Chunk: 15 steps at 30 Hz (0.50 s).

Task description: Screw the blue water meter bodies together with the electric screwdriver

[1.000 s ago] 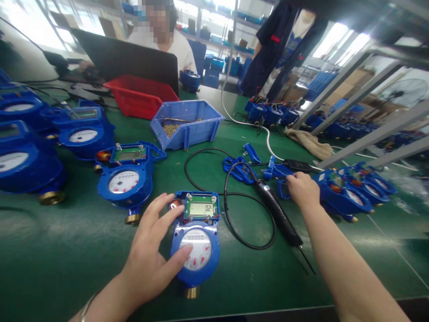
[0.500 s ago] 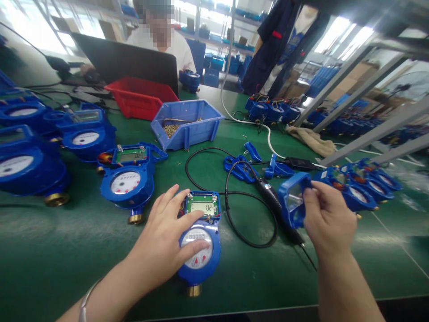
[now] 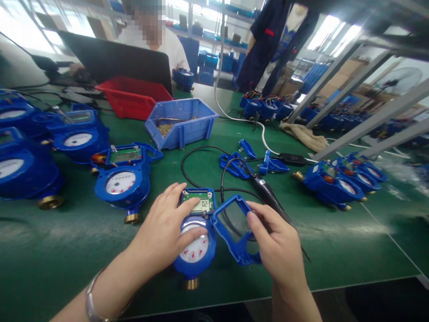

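Blue plastic in hand: cover frame [image 3: 240, 250], tilted, pinched firmly along the right edge between thumb and fingers of right grip [image 3: 279, 237]. To be found just right of blue meter [image 3: 201, 248], above green surface [image 3: 67, 250], with nearest corner close by the display [image 3: 204, 204]; touching or only near, cannot tell. Left grip [image 3: 164, 223] spread loosely over meter, not wrapped around it, with one finger reaching onto display and thumb across dial [image 3: 196, 254].

For doing this well, probably best to keep meter still with left grip, but without heavy pressing on display or bare circuit board [image 3: 197, 195]. Better also to turn cover frame flat, to compare large window with display and rounded opening with dial, and to keep fingertips away from the edges. Wise to check for loose wires, impossible to see under left grip, and to keep clear of black cable [image 3: 221, 181] behind.

Compared with half a second earlier: cover frame no longer upright over black driver [image 3: 268, 190], but brought left, close to meter. Left grip nearly the same, resting on meter as before. Driver left lying, apparently not moved.
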Available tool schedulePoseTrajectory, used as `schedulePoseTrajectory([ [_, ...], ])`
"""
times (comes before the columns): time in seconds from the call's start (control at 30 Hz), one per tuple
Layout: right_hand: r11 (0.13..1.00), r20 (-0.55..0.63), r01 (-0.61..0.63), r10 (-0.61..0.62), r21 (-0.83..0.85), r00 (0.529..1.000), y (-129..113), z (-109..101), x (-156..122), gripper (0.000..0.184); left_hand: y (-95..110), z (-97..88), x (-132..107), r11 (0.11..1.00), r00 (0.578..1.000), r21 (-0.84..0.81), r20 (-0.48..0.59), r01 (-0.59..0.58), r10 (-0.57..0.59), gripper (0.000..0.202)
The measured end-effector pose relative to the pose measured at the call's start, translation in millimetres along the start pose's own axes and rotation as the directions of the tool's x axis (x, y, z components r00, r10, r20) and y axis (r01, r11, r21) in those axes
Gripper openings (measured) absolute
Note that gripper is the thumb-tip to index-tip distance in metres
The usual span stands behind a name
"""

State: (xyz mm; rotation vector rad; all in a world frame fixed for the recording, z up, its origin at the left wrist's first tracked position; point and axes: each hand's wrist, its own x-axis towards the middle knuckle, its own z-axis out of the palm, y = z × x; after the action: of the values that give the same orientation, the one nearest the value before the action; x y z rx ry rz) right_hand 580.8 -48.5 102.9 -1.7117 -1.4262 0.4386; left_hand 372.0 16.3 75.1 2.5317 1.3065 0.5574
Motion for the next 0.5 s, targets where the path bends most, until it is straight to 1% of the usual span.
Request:
schedulePoseTrajectory([
  [0.03, 0.999, 0.004, -0.026, 0.026, 0.026, 1.000, -0.9, 0.2, -0.5, 0.018, 1.2, -0.5, -1.4, 1.000, 0.997, -0.021, -0.074, -0.006, 0.004, 0.038],
  [0.07, 0.998, 0.009, -0.048, 0.047, 0.050, 0.999, -2.1, 0.8, -1.0, 0.019, 3.6, -1.7, -2.9, 0.999, 0.985, -0.044, -0.172, -0.013, 0.005, 0.032],
  [0.13, 0.994, 0.013, -0.072, 0.071, 0.083, 0.997, -5.6, 2.9, -2.1, 0.020, 12.4, -5.5, -5.7, 0.995, 0.932, -0.090, -0.362, -0.041, 0.005, 0.026],
  [0.17, 0.993, 0.015, -0.070, 0.069, 0.092, 0.997, -7.9, 4.4, -2.8, 0.021, 18.4, -7.8, -6.6, 0.992, 0.909, -0.107, -0.416, -0.063, 0.012, 0.027],
  [0.2, 0.993, 0.017, -0.064, 0.063, 0.098, 0.998, -10.6, 6.0, -3.6, 0.021, 25.1, -10.0, -7.0, 0.990, 0.901, -0.115, -0.433, -0.083, 0.025, 0.032],
  [0.23, 0.993, 0.019, -0.052, 0.050, 0.105, 0.999, -13.5, 7.6, -4.7, 0.021, 32.1, -11.8, -6.8, 0.990, 0.905, -0.111, -0.423, -0.092, 0.037, 0.039],
  [0.3, 0.993, 0.027, -0.019, 0.016, 0.116, 1.000, -19.5, 10.4, -7.7, 0.022, 45.1, -13.6, -4.3, 0.994, 0.936, -0.084, -0.350, -0.075, 0.041, 0.055],
  [0.33, 0.993, 0.028, 0.000, -0.003, 0.118, 1.000, -22.4, 11.5, -9.6, 0.022, 50.2, -13.4, -2.4, 0.996, 0.949, -0.070, -0.314, -0.058, 0.033, 0.059],
  [0.4, 0.993, 0.020, 0.043, -0.045, 0.111, 0.999, -27.2, 13.4, -13.9, 0.022, 56.6, -11.7, 2.0, 0.998, 0.965, -0.060, -0.264, -0.024, 0.008, 0.055],
  [0.5, 0.992, 0.000, 0.096, -0.096, 0.080, 0.995, -31.5, 15.8, -19.8, 0.024, 57.8, -8.5, 7.5, 0.995, 0.967, -0.096, -0.253, 0.004, -0.029, 0.037],
])
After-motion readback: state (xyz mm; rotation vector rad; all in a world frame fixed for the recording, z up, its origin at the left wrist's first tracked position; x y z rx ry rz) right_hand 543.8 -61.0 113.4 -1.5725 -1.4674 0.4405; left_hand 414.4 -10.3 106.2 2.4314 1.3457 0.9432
